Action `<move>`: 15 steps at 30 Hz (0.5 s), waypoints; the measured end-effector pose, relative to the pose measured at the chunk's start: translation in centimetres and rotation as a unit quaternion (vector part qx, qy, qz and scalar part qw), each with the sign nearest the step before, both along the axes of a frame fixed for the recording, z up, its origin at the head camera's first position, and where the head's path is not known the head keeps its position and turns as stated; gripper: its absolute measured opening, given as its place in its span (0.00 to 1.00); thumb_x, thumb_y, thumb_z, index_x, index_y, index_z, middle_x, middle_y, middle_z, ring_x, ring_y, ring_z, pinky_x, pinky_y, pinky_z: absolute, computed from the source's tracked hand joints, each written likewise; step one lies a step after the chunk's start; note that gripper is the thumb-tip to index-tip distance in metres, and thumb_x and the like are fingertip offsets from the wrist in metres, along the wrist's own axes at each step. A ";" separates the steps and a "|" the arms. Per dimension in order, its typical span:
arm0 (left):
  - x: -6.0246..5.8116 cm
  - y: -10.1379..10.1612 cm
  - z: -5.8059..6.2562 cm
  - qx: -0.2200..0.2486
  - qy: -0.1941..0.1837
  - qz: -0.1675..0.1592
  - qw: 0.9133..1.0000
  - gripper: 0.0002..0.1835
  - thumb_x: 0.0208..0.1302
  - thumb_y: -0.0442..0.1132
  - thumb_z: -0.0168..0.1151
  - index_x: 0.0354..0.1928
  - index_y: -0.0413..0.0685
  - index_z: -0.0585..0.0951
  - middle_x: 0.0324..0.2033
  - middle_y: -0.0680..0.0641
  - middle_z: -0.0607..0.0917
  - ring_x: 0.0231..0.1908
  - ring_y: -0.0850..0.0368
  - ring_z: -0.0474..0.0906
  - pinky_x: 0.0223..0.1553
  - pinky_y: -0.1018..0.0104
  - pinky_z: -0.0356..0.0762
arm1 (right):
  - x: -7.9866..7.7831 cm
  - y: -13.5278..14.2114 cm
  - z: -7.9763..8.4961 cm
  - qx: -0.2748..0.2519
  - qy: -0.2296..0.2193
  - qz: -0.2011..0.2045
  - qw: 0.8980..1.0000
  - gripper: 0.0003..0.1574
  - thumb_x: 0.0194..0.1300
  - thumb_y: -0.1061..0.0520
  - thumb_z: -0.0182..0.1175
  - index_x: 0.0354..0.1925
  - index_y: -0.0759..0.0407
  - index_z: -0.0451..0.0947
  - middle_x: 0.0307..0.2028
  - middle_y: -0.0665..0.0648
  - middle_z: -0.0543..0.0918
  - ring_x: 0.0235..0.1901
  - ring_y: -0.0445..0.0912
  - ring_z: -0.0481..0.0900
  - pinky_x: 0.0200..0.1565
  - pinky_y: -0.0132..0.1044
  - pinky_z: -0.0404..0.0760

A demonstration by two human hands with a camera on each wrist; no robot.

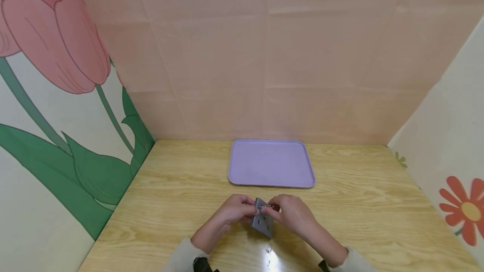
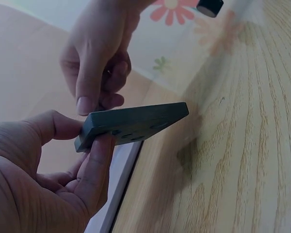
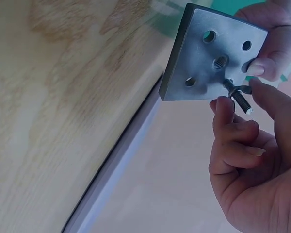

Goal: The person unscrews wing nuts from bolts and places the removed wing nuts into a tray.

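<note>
A square grey metal plate (image 3: 199, 53) with several holes, the middle one threaded, is held tilted above the table. My left hand (image 1: 236, 209) grips one edge of it, thumb on one side and fingers on the other, as the left wrist view shows. A threaded bolt (image 3: 243, 104) sticks out of a hole near one corner of the plate. What looks like a wing nut (image 3: 243, 90) sits around the bolt's shaft. My right hand (image 1: 293, 213) pinches at this nut with thumb and finger. In the left wrist view the plate (image 2: 140, 119) hides the bolt.
A purple tray (image 1: 272, 184) lies on the wooden table (image 1: 189, 171), beyond both hands and near the back wall. Pinkish sheeting covers that wall, and flower-patterned panels stand at the left and right.
</note>
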State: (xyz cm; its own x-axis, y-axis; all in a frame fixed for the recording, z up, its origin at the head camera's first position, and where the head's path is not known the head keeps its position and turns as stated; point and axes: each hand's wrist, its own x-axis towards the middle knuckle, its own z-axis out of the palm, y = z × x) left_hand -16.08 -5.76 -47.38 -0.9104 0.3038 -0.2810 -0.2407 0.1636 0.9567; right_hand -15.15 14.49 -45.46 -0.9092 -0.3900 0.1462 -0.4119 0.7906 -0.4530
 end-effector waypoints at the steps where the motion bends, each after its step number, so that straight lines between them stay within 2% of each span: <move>1: 0.0 0.0 0.0 0.000 0.000 -0.001 1.000 0.12 0.56 0.31 0.66 0.42 0.30 0.84 0.34 0.46 0.86 0.33 0.56 0.84 0.37 0.59 0.87 | 0.0 0.0 0.0 0.000 0.008 0.002 1.000 0.13 0.62 0.42 0.70 0.32 0.49 0.87 0.23 0.39 0.81 0.22 0.32 0.71 0.24 0.29 0.71; 7: -0.1 0.0 -0.1 0.002 -0.004 -0.004 1.000 0.12 0.56 0.31 0.65 0.42 0.30 0.84 0.33 0.46 0.86 0.31 0.58 0.83 0.37 0.59 0.87 | 0.0 0.1 -0.1 0.003 0.052 0.011 0.999 0.11 0.57 0.46 0.74 0.34 0.49 0.87 0.24 0.39 0.81 0.23 0.34 0.74 0.23 0.28 0.70; 15: -0.1 0.0 0.0 0.009 -0.003 -0.005 1.000 0.12 0.57 0.31 0.65 0.42 0.30 0.83 0.30 0.47 0.86 0.31 0.59 0.83 0.36 0.60 0.87 | 0.2 0.0 0.0 -0.006 0.065 0.012 0.998 0.12 0.55 0.49 0.76 0.37 0.48 0.86 0.29 0.41 0.81 0.24 0.35 0.75 0.24 0.28 0.70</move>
State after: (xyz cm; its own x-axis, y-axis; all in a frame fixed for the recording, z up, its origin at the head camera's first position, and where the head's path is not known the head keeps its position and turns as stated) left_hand -16.16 -5.80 -47.33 -0.9060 0.3173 -0.2803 -0.2440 0.1496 0.9582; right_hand -14.94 14.54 -45.48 -0.8728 -0.4087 0.2669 -0.4864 0.7745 -0.4045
